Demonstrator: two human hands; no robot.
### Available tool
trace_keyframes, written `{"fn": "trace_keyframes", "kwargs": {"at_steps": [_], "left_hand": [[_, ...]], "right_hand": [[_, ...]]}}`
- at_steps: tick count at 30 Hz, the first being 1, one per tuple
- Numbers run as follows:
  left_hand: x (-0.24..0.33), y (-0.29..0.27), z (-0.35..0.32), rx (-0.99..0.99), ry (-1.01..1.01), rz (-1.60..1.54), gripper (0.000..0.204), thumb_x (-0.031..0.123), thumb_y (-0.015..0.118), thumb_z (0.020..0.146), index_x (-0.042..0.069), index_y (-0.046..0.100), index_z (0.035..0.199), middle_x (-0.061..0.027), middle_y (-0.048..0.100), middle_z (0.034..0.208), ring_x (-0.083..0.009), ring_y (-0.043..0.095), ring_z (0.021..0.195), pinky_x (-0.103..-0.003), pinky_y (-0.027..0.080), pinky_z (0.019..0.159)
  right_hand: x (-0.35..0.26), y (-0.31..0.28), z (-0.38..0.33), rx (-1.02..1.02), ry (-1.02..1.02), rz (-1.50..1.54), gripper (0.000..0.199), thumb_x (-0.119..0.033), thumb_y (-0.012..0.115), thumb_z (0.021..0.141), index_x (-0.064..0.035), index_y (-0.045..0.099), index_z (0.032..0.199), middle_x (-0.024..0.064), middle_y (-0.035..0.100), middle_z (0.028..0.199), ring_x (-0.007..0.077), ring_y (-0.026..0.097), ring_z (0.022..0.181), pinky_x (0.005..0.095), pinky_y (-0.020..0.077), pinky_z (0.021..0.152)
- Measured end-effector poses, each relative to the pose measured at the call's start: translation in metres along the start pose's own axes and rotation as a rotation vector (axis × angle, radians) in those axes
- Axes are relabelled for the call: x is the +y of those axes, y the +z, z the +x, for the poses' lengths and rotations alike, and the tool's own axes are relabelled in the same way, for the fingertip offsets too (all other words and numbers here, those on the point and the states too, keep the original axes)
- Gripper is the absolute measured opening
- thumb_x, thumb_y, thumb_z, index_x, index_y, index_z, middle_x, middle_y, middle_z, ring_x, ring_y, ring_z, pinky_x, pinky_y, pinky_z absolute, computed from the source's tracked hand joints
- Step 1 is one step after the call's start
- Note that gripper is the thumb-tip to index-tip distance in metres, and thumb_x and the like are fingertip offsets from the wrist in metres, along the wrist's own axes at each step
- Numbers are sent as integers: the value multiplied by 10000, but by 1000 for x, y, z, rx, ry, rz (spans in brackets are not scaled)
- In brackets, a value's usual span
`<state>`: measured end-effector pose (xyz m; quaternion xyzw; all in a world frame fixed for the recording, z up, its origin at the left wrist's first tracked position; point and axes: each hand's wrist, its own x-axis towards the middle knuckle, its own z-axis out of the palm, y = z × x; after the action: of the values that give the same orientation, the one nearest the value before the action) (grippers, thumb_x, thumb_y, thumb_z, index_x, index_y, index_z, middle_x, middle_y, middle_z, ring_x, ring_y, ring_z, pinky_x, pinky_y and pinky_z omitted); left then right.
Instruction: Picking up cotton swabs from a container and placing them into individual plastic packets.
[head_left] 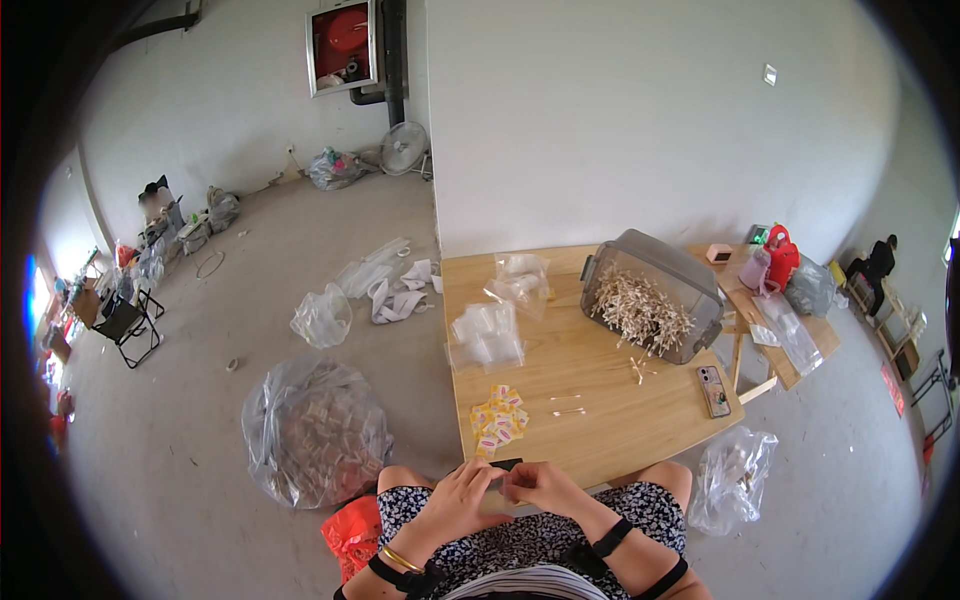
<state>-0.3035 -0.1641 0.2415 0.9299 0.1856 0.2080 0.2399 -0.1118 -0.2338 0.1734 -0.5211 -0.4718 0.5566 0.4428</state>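
Note:
My left hand (465,497) and my right hand (545,488) meet over my lap at the table's near edge. The right one is closed in a pinch at the fingertips. Bent fingers of the left come close to it, and the small thing between the hands is too small to make out. A dark flat object (509,464) shows just beyond the fingertips. Near my left hand lies a pile of small yellow-and-white paper cards (497,420). Farther in, a few cotton swabs (569,412) lie loose on the wooden table (540,370).
A grey plastic bin (650,255) of cotton swabs lies tilted at the back right. Clear plastic bags (488,335) are at the back left, a phone (713,391) at the right. A large filled bag (315,430) stands on the floor left; another bag (735,480) is right.

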Motion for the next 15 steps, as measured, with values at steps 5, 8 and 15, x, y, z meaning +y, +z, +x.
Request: {"fn": "trace_keyframes", "kwargs": {"at_steps": [5, 8, 15], "left_hand": [[0, -6, -4, -9, 35, 10, 654, 298, 864, 649, 61, 538, 1165, -106, 564, 1060, -319, 590, 1000, -401, 505, 846], [-1, -8, -6, -23, 37, 30, 640, 291, 861, 651, 67, 547, 1162, -103, 565, 1060, -318, 586, 1006, -404, 502, 850], [0, -5, -6, 20, -22, -11, 580, 276, 861, 654, 76, 577, 1118, -94, 570, 1049, -309, 586, 1008, -393, 497, 858]], "right_hand": [[-3, 2, -1, -41, 35, 56, 201, -187, 700, 878, 8, 653, 868, 13, 645, 730, 74, 581, 677, 242, 466, 624], [-6, 3, -1, -59, 53, 12, 189, -176, 686, 891, 9, 648, 886, 21, 650, 757, 89, 598, 711, 251, 483, 662], [-9, 6, -2, -36, 9, -1, 190, -190, 704, 877, -7, 659, 891, 23, 651, 754, 79, 585, 703, 251, 474, 649]]}}
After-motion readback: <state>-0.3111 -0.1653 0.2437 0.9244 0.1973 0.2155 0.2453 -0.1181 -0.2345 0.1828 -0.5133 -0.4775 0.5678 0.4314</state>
